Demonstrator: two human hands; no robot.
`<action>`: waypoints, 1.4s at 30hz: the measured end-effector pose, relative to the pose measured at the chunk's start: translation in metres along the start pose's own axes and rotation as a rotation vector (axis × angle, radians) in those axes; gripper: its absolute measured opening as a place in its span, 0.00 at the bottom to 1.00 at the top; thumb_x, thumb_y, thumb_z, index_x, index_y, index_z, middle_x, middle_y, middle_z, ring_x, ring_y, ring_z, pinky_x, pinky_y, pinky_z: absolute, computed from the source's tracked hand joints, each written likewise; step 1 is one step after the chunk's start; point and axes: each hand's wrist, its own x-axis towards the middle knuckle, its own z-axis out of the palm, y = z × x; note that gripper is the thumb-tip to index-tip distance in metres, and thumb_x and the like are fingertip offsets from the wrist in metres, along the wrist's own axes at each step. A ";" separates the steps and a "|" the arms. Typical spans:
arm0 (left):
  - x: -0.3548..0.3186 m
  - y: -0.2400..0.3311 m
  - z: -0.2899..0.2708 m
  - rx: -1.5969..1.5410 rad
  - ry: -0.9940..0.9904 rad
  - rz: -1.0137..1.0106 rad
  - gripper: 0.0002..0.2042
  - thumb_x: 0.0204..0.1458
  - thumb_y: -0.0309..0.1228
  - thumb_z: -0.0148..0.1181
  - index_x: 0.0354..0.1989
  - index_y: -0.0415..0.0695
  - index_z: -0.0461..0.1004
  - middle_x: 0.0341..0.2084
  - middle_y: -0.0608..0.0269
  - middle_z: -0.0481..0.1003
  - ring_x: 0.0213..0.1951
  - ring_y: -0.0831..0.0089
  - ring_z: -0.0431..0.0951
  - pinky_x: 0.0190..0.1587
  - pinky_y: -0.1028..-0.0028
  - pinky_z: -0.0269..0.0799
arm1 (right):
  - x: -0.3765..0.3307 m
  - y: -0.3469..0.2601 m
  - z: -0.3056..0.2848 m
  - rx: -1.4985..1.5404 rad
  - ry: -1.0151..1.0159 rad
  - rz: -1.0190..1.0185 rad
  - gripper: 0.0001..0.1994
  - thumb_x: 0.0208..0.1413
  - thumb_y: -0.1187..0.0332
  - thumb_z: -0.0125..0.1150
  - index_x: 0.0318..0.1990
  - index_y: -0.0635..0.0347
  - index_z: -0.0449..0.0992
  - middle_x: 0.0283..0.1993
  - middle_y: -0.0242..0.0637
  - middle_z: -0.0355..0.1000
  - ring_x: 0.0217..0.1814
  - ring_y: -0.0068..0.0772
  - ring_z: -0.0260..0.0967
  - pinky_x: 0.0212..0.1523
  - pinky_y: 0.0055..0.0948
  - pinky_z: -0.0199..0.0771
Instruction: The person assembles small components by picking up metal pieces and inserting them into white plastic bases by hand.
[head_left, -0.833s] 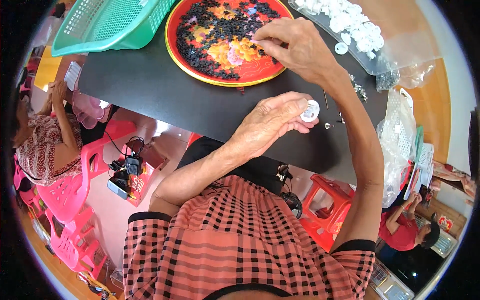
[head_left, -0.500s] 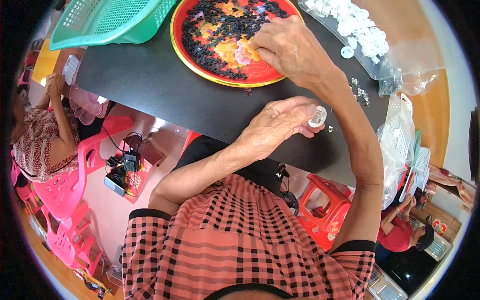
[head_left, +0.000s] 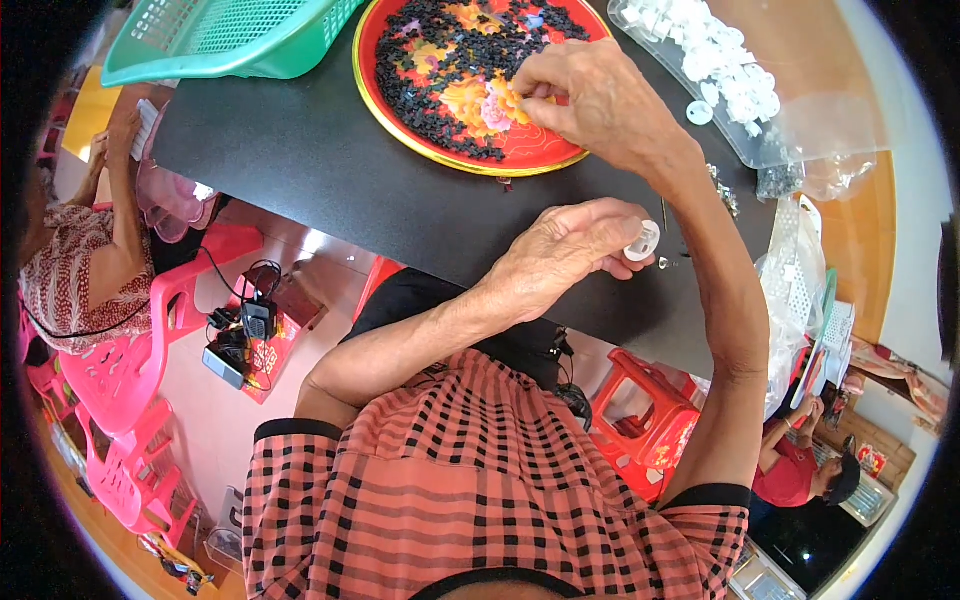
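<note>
My left hand (head_left: 565,255) hovers over the black table (head_left: 300,160) and pinches a small white round plastic part (head_left: 642,241) between its fingertips. My right hand (head_left: 600,100) reaches across into the red round tray (head_left: 540,155), fingertips pressed together among the small black pieces (head_left: 440,60) that cover the tray's flowered floor. Whether a black piece sits between those fingers cannot be made out. A clear bag of white plastic parts (head_left: 710,60) lies just beyond my right hand.
A green plastic basket (head_left: 230,35) stands at the table's far left. A few small metal pins (head_left: 665,262) lie by the table's right edge. Pink chairs (head_left: 120,380), a red stool (head_left: 650,420), a seated person (head_left: 80,250) at left and another person (head_left: 800,470) at lower right surround the table.
My right hand has shifted slightly further into the tray among the black pieces. My left hand keeps hold of the white part and has barely moved.
</note>
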 end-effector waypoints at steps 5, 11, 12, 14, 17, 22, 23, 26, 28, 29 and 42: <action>0.000 0.000 0.003 0.027 0.035 0.027 0.21 0.58 0.42 0.50 0.47 0.34 0.69 0.35 0.60 0.74 0.38 0.77 0.73 0.42 0.77 0.69 | 0.006 -0.007 0.000 0.021 -0.125 0.125 0.04 0.42 0.74 0.59 0.25 0.65 0.72 0.23 0.40 0.71 0.26 0.36 0.71 0.31 0.30 0.71; 0.000 -0.001 0.003 0.030 0.018 0.037 0.20 0.58 0.42 0.50 0.46 0.35 0.70 0.35 0.61 0.74 0.38 0.77 0.73 0.42 0.76 0.69 | 0.003 -0.009 0.005 0.050 0.014 0.081 0.04 0.40 0.72 0.57 0.24 0.62 0.75 0.21 0.46 0.70 0.26 0.47 0.71 0.30 0.40 0.70; 0.000 -0.001 0.004 0.029 0.018 0.038 0.20 0.58 0.42 0.50 0.46 0.35 0.70 0.35 0.61 0.74 0.38 0.77 0.73 0.42 0.76 0.69 | 0.002 -0.010 0.006 0.051 0.013 0.080 0.04 0.40 0.72 0.57 0.24 0.62 0.75 0.21 0.46 0.70 0.26 0.47 0.71 0.30 0.40 0.70; -0.001 0.000 0.004 0.025 0.027 0.042 0.20 0.58 0.43 0.50 0.45 0.35 0.70 0.35 0.61 0.74 0.37 0.77 0.73 0.42 0.76 0.69 | -0.001 -0.012 0.006 0.042 0.011 0.055 0.04 0.42 0.72 0.57 0.26 0.60 0.76 0.24 0.45 0.72 0.29 0.46 0.71 0.32 0.41 0.69; 0.000 -0.001 0.003 0.030 0.030 0.031 0.19 0.58 0.43 0.50 0.44 0.36 0.71 0.34 0.62 0.74 0.37 0.78 0.72 0.42 0.76 0.69 | -0.004 -0.016 0.006 -0.047 -0.003 0.020 0.04 0.44 0.72 0.56 0.29 0.59 0.76 0.27 0.44 0.72 0.30 0.46 0.71 0.34 0.42 0.69; 0.001 -0.001 0.002 0.064 0.003 0.048 0.19 0.58 0.43 0.49 0.42 0.36 0.71 0.34 0.63 0.73 0.37 0.78 0.72 0.42 0.76 0.68 | -0.004 -0.021 0.002 -0.068 0.000 -0.017 0.05 0.44 0.73 0.57 0.30 0.60 0.76 0.27 0.44 0.72 0.30 0.46 0.71 0.34 0.41 0.69; 0.001 -0.002 0.002 0.061 -0.002 0.052 0.19 0.58 0.43 0.49 0.42 0.37 0.71 0.34 0.63 0.73 0.37 0.78 0.72 0.42 0.76 0.68 | -0.004 -0.021 0.003 -0.061 0.032 -0.011 0.05 0.44 0.73 0.57 0.30 0.60 0.76 0.27 0.44 0.72 0.31 0.46 0.71 0.34 0.41 0.69; 0.001 -0.001 0.004 0.046 0.010 0.040 0.19 0.58 0.43 0.49 0.42 0.37 0.71 0.34 0.63 0.73 0.37 0.77 0.72 0.42 0.76 0.68 | -0.006 -0.018 0.005 -0.048 0.033 0.015 0.05 0.44 0.73 0.58 0.30 0.61 0.76 0.27 0.44 0.72 0.31 0.46 0.71 0.35 0.41 0.70; 0.001 -0.001 0.003 0.039 0.011 0.039 0.19 0.58 0.43 0.49 0.43 0.37 0.71 0.34 0.63 0.73 0.38 0.77 0.72 0.42 0.76 0.68 | -0.007 -0.019 0.003 -0.024 0.016 0.020 0.05 0.44 0.73 0.58 0.30 0.61 0.77 0.27 0.44 0.72 0.31 0.45 0.71 0.35 0.41 0.70; 0.001 -0.002 0.003 0.032 0.013 0.038 0.19 0.58 0.42 0.49 0.44 0.37 0.71 0.35 0.63 0.73 0.38 0.77 0.72 0.42 0.76 0.68 | -0.007 -0.020 0.003 0.000 0.000 0.024 0.05 0.44 0.73 0.58 0.30 0.61 0.77 0.27 0.44 0.72 0.31 0.45 0.71 0.35 0.40 0.70; 0.003 -0.004 0.001 -0.012 0.016 0.036 0.19 0.58 0.41 0.51 0.46 0.36 0.70 0.34 0.62 0.73 0.38 0.77 0.73 0.40 0.76 0.70 | -0.011 -0.018 0.002 0.000 -0.023 0.031 0.06 0.45 0.73 0.57 0.31 0.62 0.77 0.28 0.45 0.71 0.31 0.46 0.70 0.36 0.40 0.70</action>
